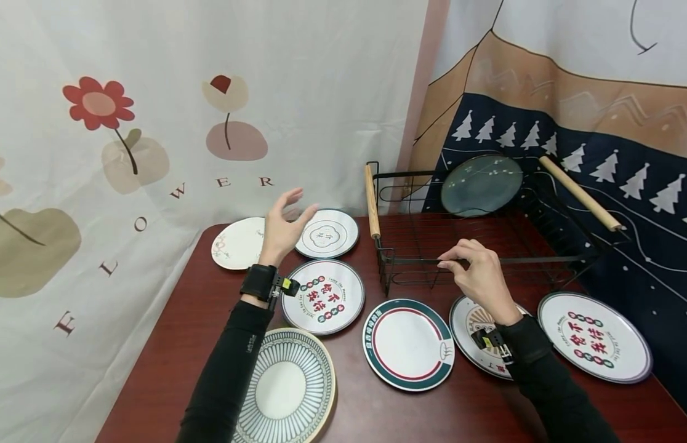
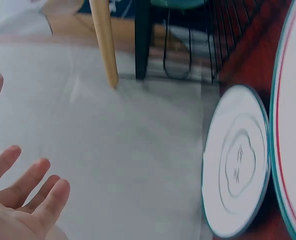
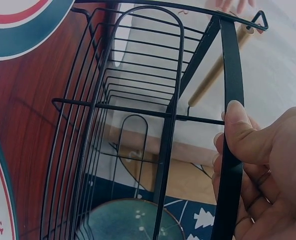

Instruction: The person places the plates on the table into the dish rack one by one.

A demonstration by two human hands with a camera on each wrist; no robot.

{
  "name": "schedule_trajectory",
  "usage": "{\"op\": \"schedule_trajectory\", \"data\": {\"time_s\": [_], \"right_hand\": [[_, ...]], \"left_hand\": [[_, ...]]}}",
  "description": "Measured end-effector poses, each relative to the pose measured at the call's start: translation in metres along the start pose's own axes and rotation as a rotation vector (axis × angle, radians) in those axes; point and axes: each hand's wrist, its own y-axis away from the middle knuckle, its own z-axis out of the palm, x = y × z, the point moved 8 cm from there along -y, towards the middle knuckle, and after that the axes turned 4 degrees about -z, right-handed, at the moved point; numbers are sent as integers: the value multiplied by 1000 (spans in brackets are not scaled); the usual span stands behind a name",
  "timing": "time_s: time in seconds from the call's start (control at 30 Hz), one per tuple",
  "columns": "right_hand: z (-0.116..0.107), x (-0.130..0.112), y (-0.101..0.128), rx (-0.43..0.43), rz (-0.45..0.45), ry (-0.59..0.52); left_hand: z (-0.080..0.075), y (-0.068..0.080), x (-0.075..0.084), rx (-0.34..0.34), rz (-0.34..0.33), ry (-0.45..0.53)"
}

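Observation:
My right hand (image 1: 479, 274) pinches the front top rail of a black wire dish rack (image 3: 232, 65), thumb on one side and fingers on the other. Inside the rack, a blue-green plate (image 1: 482, 184) leans upright at the back. My left hand (image 1: 282, 227) is raised with spread fingers and holds nothing. It overlaps the gap between a white plate with a floral edge (image 1: 238, 244) and a small white plate with a line drawing (image 1: 327, 234). Under my right forearm, a white plate with a tan pattern (image 1: 470, 332) is partly hidden.
Near the front lie a ribbed-pattern dish (image 1: 282, 391) and a green-rimmed plate (image 1: 408, 344). Plates with red lettering lie at mid-left (image 1: 343, 295) and far right (image 1: 595, 338). The rack has wooden handles (image 1: 372, 200) at both ends. Printed curtains hang behind the table.

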Motion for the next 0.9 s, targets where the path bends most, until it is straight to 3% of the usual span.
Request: {"op": "schedule_trajectory", "data": {"time_s": [0.17,0.43,0.7,0.9], "right_hand": [[1,1,1,2,-4,-7],[1,3,1,6,-2,-4],[0,3,1,8,4,-14],[0,2,1,11,7,-17]], "left_hand": [[-30,-5,-21,66,-53,-62],[-71,-7,-61,146,-207,-101],[-105,0,-91,215,-303,-172],[-132,7,-119,253,-421,-192]]}}
